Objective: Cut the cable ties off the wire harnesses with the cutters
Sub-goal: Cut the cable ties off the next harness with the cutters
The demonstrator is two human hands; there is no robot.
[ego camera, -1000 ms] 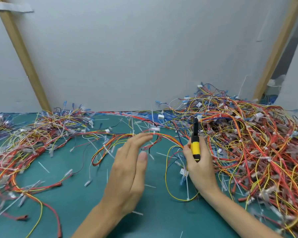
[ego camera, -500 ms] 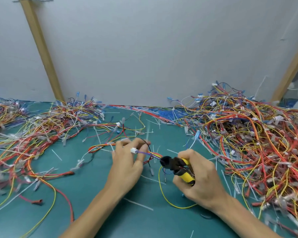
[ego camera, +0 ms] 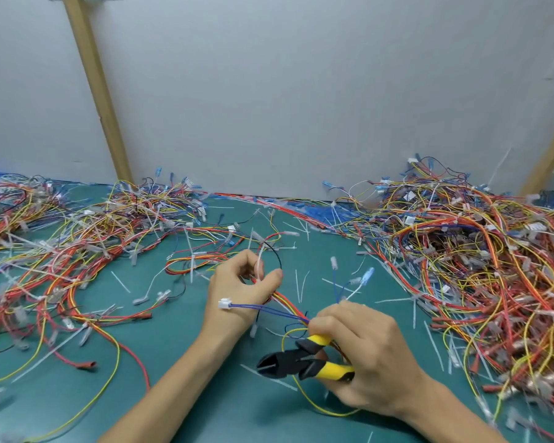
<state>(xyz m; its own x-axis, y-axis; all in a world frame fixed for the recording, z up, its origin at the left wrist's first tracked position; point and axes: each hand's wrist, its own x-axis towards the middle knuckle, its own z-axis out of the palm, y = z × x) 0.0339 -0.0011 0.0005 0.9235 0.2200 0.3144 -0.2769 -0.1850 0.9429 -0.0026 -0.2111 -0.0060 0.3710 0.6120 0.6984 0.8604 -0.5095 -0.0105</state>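
Observation:
My left hand (ego camera: 237, 292) grips a wire harness (ego camera: 285, 303) of red, orange and blue wires at the middle of the green mat. A white connector (ego camera: 224, 304) on blue wires lies across its back. My right hand (ego camera: 365, 356) holds the yellow-handled black cutters (ego camera: 301, 362) low, jaws pointing left and slightly apart, and also pinches the same harness between thumb and finger. The jaws are not on any wire. A large heap of harnesses (ego camera: 480, 266) lies to the right.
Another spread of harnesses (ego camera: 77, 244) covers the left of the green mat (ego camera: 186, 394). Cut white cable ties (ego camera: 298, 282) lie scattered over the mat's middle. A grey wall panel with wooden posts (ego camera: 96, 91) closes the back.
My left hand has closed on the harness and lifted it. My right hand has dropped nearer to me and turned the cutters so the jaws point left.

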